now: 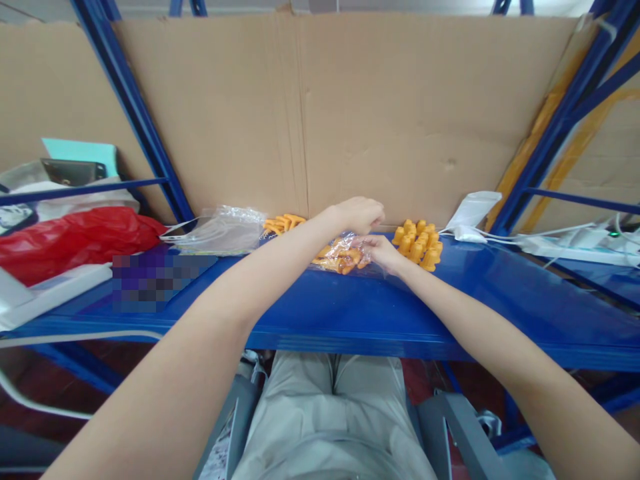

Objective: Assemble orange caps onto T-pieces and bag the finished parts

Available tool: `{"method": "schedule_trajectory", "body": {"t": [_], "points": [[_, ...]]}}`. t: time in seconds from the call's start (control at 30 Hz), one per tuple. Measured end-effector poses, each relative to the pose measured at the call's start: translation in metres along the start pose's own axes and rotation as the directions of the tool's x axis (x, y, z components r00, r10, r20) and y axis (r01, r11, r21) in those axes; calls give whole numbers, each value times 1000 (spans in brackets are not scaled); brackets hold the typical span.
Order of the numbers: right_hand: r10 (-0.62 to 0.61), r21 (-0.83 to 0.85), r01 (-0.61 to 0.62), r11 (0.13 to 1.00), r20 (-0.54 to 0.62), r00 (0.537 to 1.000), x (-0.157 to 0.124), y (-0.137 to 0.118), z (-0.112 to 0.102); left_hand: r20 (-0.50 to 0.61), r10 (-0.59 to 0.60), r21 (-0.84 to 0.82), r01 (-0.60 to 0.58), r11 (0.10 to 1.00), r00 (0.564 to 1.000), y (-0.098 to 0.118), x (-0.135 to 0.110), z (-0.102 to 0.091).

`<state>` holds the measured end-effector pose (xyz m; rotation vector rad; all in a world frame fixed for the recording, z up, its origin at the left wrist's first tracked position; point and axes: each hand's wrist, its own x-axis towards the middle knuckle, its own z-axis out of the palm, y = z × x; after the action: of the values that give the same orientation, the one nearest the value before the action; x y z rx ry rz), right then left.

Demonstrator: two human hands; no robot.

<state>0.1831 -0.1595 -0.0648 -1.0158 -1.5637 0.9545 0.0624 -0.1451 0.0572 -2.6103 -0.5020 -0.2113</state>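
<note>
A clear plastic bag (343, 252) with several orange pieces inside lies on the blue shelf in front of me. My right hand (383, 252) is closed on the bag's right side, its fingers pinching the film. Above and slightly behind the bag is my left hand (361, 215), fingers curled in; what they hold, if anything, is hidden. To the right of my right hand stands a cluster of orange knobbed pieces (417, 243). Behind my left forearm lies a pile of slim orange pieces (284, 223), partly covered by the arm.
Flat clear bags (225, 230) are stacked at the left. Beyond them lie a red plastic bag (85, 240) and a white device (55, 293). A white packet (473, 215) and a power strip (585, 247) with cables are on the right. Cardboard (400, 113) walls the back; blue posts (135, 100) frame it.
</note>
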Motion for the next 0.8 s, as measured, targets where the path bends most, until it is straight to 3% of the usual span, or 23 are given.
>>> {"method": "schedule_trajectory", "body": {"t": [0.07, 0.17, 0.27, 0.37, 0.6, 0.67, 0.8], "points": [[-5, -27, 7, 1000, 59, 998, -1, 0, 0, -1, 3, 14, -3, 1000, 1000, 1, 0, 1], [-103, -165, 122, 979, 121, 987, -1, -2, -1, -1, 3, 21, -3, 1000, 1000, 2, 0, 2], [-240, -324, 276, 905, 147, 959, 2, -3, -3, 0, 5, 28, -5, 1000, 1000, 1, 1, 2], [-315, -433, 336, 837, 122, 941, 5, -1, -4, -7, 3, 32, -2, 999, 1000, -1, 1, 2], [-233, -631, 169, 758, -20, 972, 2, -9, -4, -11, -22, 57, 23, 998, 1000, -3, 1, 0], [-163, -576, 113, 809, -36, 986, 0, -12, -5, 4, -35, 72, 34, 997, 999, -2, 1, -2], [86, -337, -63, 939, 52, 995, -5, -17, -8, 34, -45, 104, 42, 994, 998, -1, 0, -3]]}}
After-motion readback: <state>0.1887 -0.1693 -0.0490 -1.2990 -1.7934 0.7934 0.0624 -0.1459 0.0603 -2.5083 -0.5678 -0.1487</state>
